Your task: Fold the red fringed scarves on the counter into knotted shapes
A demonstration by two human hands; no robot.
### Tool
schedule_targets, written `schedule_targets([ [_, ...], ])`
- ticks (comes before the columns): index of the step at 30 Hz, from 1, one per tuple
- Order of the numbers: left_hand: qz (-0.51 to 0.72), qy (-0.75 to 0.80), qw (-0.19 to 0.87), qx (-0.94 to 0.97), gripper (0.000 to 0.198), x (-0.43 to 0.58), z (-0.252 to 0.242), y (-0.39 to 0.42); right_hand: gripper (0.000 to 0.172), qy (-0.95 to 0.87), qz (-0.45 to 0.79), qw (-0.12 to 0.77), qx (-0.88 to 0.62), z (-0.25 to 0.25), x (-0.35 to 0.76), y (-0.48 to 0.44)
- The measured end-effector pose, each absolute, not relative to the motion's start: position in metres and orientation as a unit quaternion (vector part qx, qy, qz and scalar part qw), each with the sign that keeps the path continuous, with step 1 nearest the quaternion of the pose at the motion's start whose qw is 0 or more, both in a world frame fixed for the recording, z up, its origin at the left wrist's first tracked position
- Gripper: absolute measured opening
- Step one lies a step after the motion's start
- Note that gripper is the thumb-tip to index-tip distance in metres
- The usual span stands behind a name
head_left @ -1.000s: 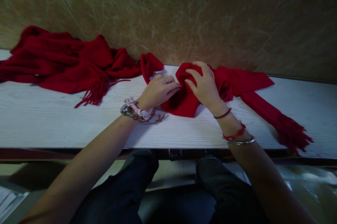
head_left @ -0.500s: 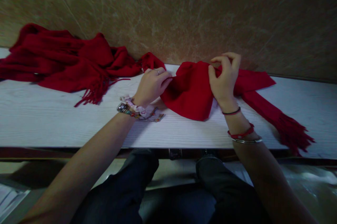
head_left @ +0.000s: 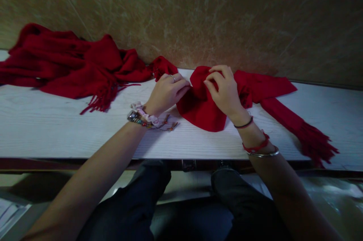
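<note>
A red cloth piece that looks like part of a scarf (head_left: 198, 114) lies bunched on the white bench in the middle of the head view. My left hand (head_left: 169, 90) pinches its left edge between thumb and fingers. Over its top right part, my right hand (head_left: 224, 91) has thumb and index tips together on the fabric, the other fingers curved. To the right, a flat folded red scarf length (head_left: 269, 86) runs out to a fringed end (head_left: 316, 142) near the bench's front edge. How these parts join under my right hand is hidden.
A large crumpled red scarf (head_left: 68, 63) with fringe lies at the left of the white wood-grain bench (head_left: 99, 131). Brown marble wall (head_left: 181, 14) rises behind it. My knees in dark trousers (head_left: 150, 184) are below the front edge. Clear plastic (head_left: 337, 203) sits at lower right.
My right hand has moved left across the red cloth, and its fingers have closed onto the fabric. The left hand has shifted slightly right, still pinching the edge.
</note>
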State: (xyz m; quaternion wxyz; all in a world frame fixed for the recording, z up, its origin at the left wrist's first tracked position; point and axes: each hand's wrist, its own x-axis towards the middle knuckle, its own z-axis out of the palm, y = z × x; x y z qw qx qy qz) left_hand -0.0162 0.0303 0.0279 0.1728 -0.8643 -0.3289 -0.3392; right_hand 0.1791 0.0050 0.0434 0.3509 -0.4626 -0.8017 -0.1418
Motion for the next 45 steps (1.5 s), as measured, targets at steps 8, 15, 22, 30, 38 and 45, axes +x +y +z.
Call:
schedule_targets([
  [8,-0.340,-0.284,0.205,-0.873,0.026,-0.017,0.027,0.031,0.017,-0.849,-0.139,0.262,-0.437,0.038,0.179,0.005],
  [15,-0.345,-0.282,0.207,-0.871,0.026,-0.016,0.028,0.029,0.023,-0.847,-0.117,0.279,-0.437,0.039,0.178,0.005],
  [22,-0.326,-0.317,0.183,-0.872,0.020,-0.015,0.027,0.031,0.016,-0.828,-0.114,0.346,-0.427,0.044,0.178,0.005],
  [30,-0.373,-0.377,0.126,-0.839,0.020,-0.019,0.029,0.037,0.021,-0.758,-0.147,0.482,-0.415,0.052,0.184,-0.001],
  [38,-0.358,-0.366,0.079,-0.855,0.019,-0.016,0.023,0.037,0.020,-0.732,-0.201,0.542,-0.362,0.058,0.199,0.004],
  [45,-0.370,-0.312,0.078,-0.872,0.016,-0.012,0.021,0.036,0.025,-0.793,-0.146,0.476,-0.352,0.051,0.188,0.001],
])
